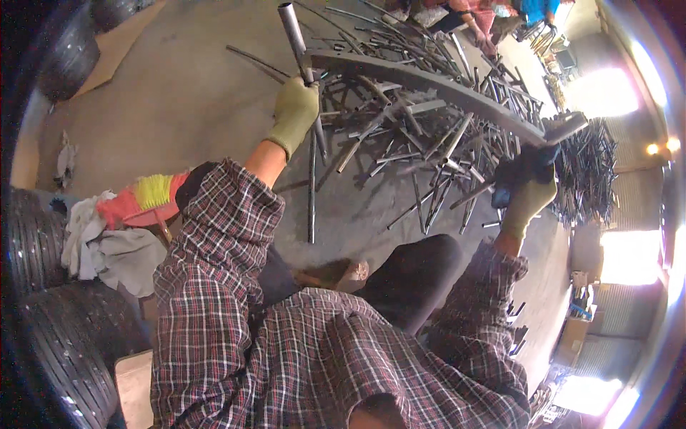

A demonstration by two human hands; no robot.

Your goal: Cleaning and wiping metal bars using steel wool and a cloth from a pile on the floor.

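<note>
Metal tube (294, 39) gripped in gloved left hand (294, 114), long steel bar (429, 86) clasped by gloved right hand (527, 191)

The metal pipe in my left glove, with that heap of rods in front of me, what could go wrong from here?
1. The left hand grips the metal pipe low, so its long free end could swing and strike something.
2. The heap of rods lies loose and crisscrossed; pulling one may shift others toward the knee.
3. The right hand sits close to the long bar, a possible pinch point.
</note>
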